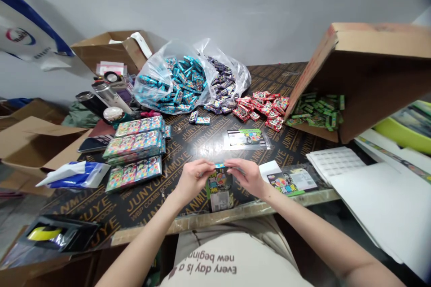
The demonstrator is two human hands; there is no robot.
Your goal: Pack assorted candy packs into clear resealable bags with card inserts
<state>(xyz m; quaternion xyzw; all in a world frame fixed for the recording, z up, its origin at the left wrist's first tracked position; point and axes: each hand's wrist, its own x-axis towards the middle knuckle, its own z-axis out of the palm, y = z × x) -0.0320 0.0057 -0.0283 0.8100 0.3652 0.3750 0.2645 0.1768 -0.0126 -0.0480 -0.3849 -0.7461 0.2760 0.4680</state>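
Both my hands meet over the near edge of the dark table [151, 202]. My left hand [193, 179] and my right hand [245, 176] pinch the top edge of a clear packet [219, 188] with a colourful printed card inside, which hangs upright between them. A small blue pack sits at the packet's mouth between my fingertips. Just beyond lies a flat empty packet with a card [247, 139]. A few more printed packets [292, 182] lie right of my right hand.
Stacks of filled packets [134, 152] lie at the left. A plastic bag of blue and purple packs [188, 80] stands at the back, with red packs [264, 105] beside it and green packs in a tipped cardboard box [370, 76]. White sheets [336, 163] lie at the right.
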